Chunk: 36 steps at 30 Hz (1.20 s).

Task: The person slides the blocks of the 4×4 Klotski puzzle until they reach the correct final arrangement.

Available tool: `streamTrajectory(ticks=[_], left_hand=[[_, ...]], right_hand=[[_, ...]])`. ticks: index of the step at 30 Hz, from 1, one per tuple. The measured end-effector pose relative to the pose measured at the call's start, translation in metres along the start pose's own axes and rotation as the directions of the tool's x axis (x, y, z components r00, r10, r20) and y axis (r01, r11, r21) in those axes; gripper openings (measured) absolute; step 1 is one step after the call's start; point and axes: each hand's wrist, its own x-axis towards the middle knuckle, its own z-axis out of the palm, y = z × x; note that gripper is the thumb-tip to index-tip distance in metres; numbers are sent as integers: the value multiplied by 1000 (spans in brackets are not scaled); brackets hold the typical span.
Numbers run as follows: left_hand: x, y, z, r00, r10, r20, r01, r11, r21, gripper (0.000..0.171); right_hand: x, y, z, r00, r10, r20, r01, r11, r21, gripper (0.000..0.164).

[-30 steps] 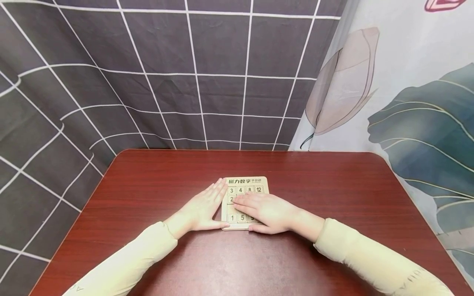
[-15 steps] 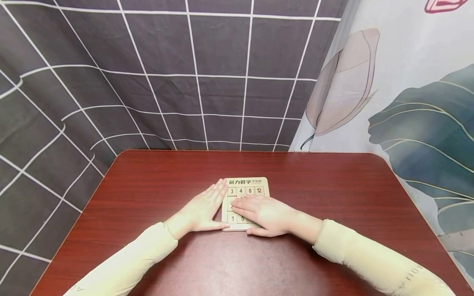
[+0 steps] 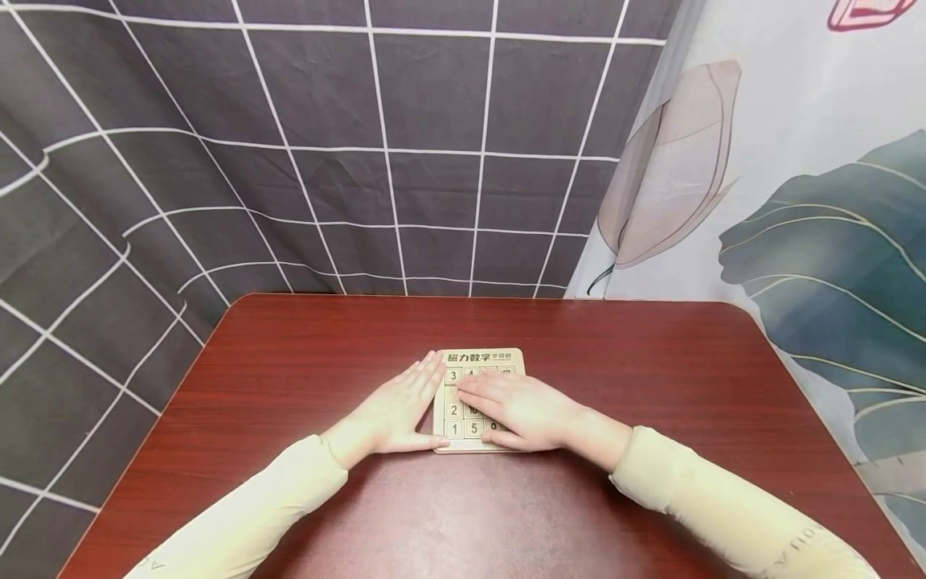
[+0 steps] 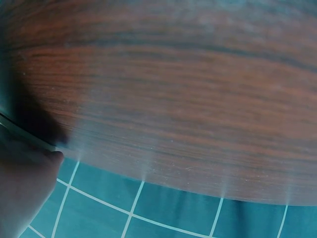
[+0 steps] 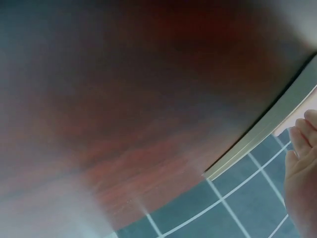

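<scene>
A cream number sliding puzzle [image 3: 463, 445] lies flat on the table in the head view, dark printed characters along its far edge. My left hand [image 3: 398, 408] rests along its left side, fingers straight and pointing away, thumb at the near left corner. Over the right part of the tiles lies my right hand [image 3: 524, 412], its extended fingertips beside the bare slot below tile 3 [image 3: 453, 375]. Tile 2 [image 3: 453, 410] sits just above tile 1 [image 3: 454, 429] in the left column. The right hand hides many of the tiles. In the right wrist view the puzzle's edge [image 5: 262, 130] shows.
The reddish-brown wooden table [image 3: 325, 338] has rounded far corners. Behind it hangs a dark grid-patterned curtain [image 3: 434, 189], with a white leaf-print curtain [image 3: 781, 305] at the right. Table surface fills most of the blurred left wrist view.
Tile 2 has slid one row toward me, so the bare slot now lies below tile 3. My right fingers moved nearer, then back away from me. The left hand stayed in place.
</scene>
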Motion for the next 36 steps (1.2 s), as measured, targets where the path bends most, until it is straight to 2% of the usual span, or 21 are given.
streamTrajectory(ticks=[5,12,20,24,28,36], left_hand=[[0,1,1,1000,2,0,-2,1000,-8,113],[-1,1,2,1000,-2,-2,2,1000,-11,113],[-1,-1,0,1000,7,-17,-7,1000,1,112],[-1,-2,-1,1000,8,-23,-8,1000,2,112],[0,-2,-1,1000,11,-27,-12,1000,-9,113],[-1,-1,0,1000,8,-19,-8,1000,-15,114]], right_hand=[[10,11,2,997,67,45,-67,998,18,65],[17,13,5,992,85,89,-86,996,6,66],[9,2,3,999,18,50,-18,1000,-3,65],[5,-1,2,999,9,35,-9,1000,-8,65],[0,5,-1,999,27,32,-27,1000,-13,64],[-7,21,-3,991,123,46,-123,992,1,64]])
